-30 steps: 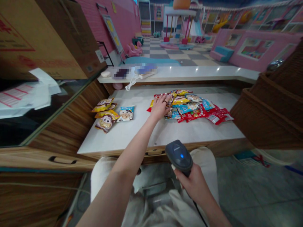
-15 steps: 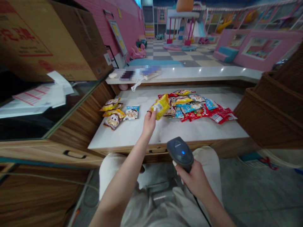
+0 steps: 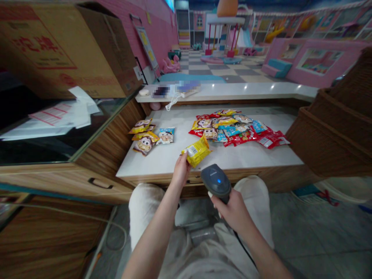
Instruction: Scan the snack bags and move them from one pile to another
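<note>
Pinched in my left hand (image 3: 181, 169) is a yellow snack packet (image 3: 198, 152), its white barcode label facing up, held above the front of the white counter (image 3: 162, 162). My right hand (image 3: 232, 209) grips a dark barcode scanner (image 3: 215, 180) with a blue light lit; its head points toward the packet, a short gap between them. Beyond the packet lies a pile of red, blue and yellow snack packets (image 3: 236, 128). On the left side of the counter rest several brown and yellow packets (image 3: 144, 142) and one blue and white packet (image 3: 166, 136).
A large cardboard box (image 3: 87, 50) and loose papers (image 3: 55, 116) sit on the glass-topped cabinet at left. Wicker baskets (image 3: 334, 131) stand at right. Along the back runs a raised white ledge (image 3: 232, 91) with a white cable (image 3: 172, 101). The scanner's cord hangs below my right hand.
My left hand has drawn the yellow packet away from the pile, nearer to me and the scanner, turning its label upward. The scanner has shifted slightly left. The view has moved a little.
</note>
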Demonstrator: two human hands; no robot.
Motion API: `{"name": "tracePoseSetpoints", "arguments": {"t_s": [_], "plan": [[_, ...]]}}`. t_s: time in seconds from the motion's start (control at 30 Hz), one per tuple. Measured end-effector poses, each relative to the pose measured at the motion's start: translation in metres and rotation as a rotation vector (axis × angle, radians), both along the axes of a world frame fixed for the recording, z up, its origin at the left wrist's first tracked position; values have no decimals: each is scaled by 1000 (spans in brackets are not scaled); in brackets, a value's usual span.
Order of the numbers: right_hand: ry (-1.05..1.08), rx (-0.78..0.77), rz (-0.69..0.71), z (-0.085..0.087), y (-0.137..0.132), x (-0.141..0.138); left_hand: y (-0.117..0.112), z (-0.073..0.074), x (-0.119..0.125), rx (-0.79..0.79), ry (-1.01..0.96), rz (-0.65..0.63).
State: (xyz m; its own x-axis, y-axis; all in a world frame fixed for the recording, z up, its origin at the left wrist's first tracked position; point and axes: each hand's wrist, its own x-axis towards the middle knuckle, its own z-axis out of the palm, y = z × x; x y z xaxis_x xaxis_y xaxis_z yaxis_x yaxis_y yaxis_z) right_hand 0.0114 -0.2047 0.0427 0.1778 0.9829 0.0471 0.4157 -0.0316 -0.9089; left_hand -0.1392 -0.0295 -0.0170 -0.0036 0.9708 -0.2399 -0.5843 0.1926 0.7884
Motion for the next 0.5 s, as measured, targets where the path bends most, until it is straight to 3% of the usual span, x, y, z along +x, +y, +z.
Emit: {"name": "tracePoseSetpoints", "arguments": {"t_s": [0.2, 0.5], "plan": [[47, -40, 11, -7, 8, 1, 21, -11, 1, 135, 79, -127], [45, -52, 5, -5, 24, -3, 18, -11, -8, 195, 35, -218]]}}
